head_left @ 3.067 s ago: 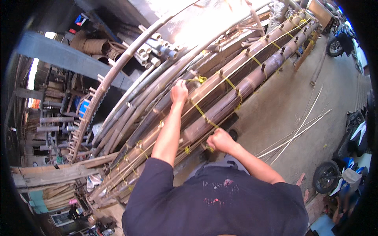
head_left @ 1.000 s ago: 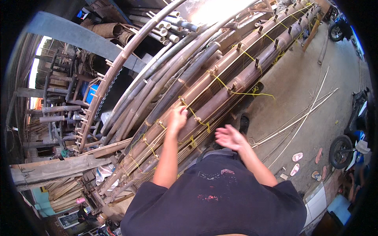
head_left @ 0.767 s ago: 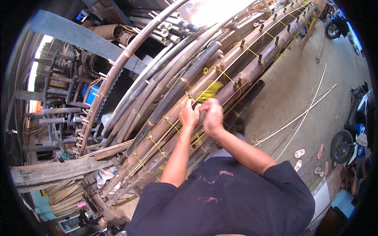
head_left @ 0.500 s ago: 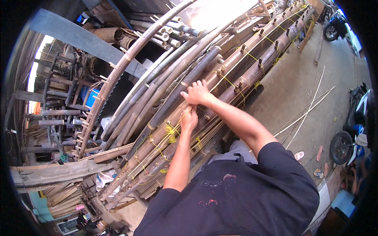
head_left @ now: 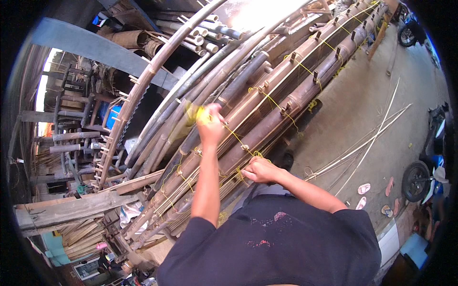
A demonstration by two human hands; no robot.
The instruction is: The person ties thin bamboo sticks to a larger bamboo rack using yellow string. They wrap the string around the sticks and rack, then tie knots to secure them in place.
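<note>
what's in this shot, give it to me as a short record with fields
setting: outdoor yard with stacked bamboo and a concrete floor
left hand: raised, gripping a bunch of yellow cord at the left hand
right hand: right hand lower, pressed on the bamboo poles at a cord knot
cord: runs taut between the two hands, across the poles
nearby: thin bamboo strips, sandals, a motorbike wheel
</note>
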